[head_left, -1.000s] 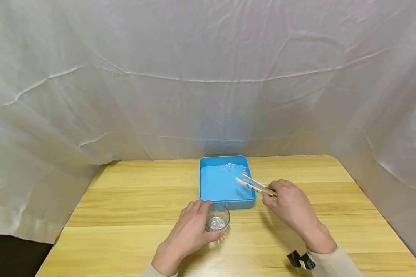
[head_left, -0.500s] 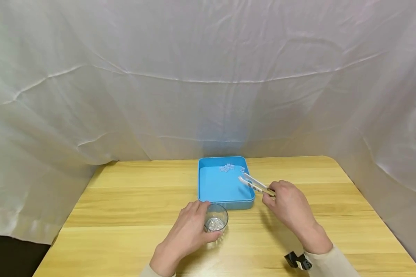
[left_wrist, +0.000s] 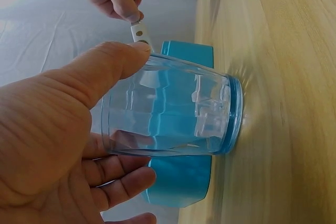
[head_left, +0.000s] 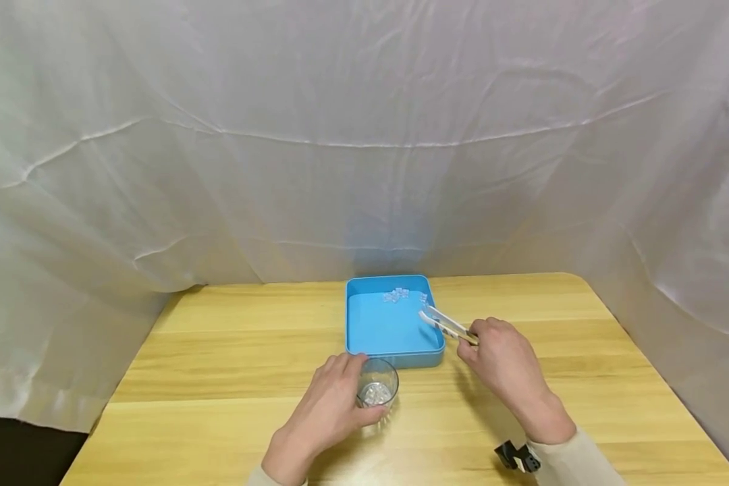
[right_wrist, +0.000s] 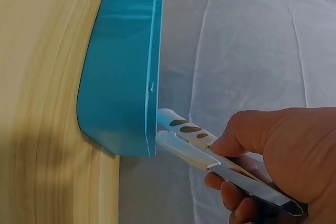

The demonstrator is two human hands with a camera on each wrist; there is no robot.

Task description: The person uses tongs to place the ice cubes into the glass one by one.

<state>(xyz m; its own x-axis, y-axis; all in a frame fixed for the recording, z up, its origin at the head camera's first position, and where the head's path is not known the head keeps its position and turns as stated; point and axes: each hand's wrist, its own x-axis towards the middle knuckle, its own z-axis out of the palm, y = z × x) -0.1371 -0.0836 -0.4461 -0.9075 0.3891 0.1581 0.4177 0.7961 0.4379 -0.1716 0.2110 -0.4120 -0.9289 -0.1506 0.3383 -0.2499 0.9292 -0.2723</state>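
My left hand (head_left: 327, 410) grips a clear drinking glass (left_wrist: 173, 106) from its left side, thumb and fingers on either side of it. Several clear pieces (head_left: 376, 393) lie at the bottom of the glass, which stands on the table. In my right hand (head_left: 510, 368) is a pair of tongs (head_left: 452, 327) with white, holed tips, held between thumb and fingers. The tong tips reach over the right wall of a blue square tray (head_left: 395, 357), slightly apart. Small clear cubes (head_left: 395, 295) are heaped at the tray's back, and a few more (head_left: 424, 299) lie near its right wall by the tips.
The wooden table (head_left: 231, 364) spreads out around the tray and glass. A pale draped cloth (head_left: 316, 189) encloses its back and sides. A black wrist device (head_left: 518, 457) sits by the right sleeve. The glass stands close to the tray's front wall.
The tong tips have shifted slightly, towards the cubes near the tray's right wall. The left hand keeps its hold on the glass. The whole head view has drifted a little.
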